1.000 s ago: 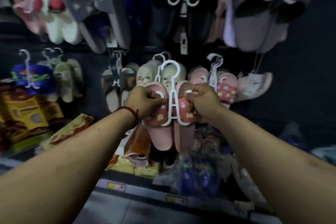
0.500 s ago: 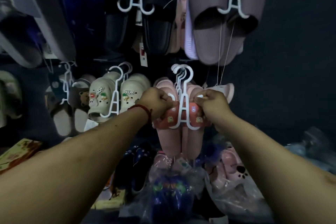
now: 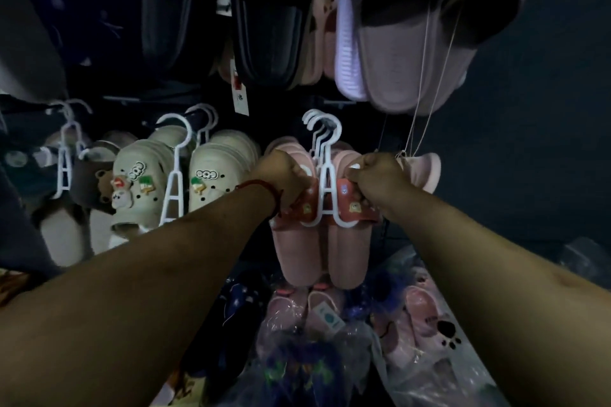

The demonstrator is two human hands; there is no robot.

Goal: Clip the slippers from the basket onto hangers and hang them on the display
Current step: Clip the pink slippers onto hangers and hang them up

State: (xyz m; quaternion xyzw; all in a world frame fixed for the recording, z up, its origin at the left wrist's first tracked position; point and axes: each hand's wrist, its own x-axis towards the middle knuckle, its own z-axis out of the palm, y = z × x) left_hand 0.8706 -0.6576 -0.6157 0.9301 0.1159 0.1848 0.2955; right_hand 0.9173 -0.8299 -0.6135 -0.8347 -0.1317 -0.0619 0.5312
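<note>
**Friend:** Dark shop wall, isn't it? What's on it?

**Me:** Rows of hung footwear. Big mauve slippers (image 3: 426, 53) fill the upper right of the frame, black ones (image 3: 264, 26) sit upper centre, and cream clogs (image 3: 145, 178) with charms hang at mid left. Bagged stock (image 3: 334, 334) lies along the bottom centre.

**Friend:** And the pair you're working on?

**Me:** The pink slippers (image 3: 325, 251) hang at centre frame, clipped by their red straps to a white hanger (image 3: 325, 195). My left hand (image 3: 281, 175) is closed on the left strap and my right hand (image 3: 380, 182) is pinched shut on the right one.

**Friend:** Is it hooked yet?

**Me:** I cannot tell; its hook (image 3: 325, 124) sits up among other white hooks, and the rail is lost in shadow.

**Friend:** How do you land it cleanly?

**Me:** I'd keep both sides level, seat the hook fully over the rail in front of the others, then release both grips together so nothing swings or slips off.
</note>
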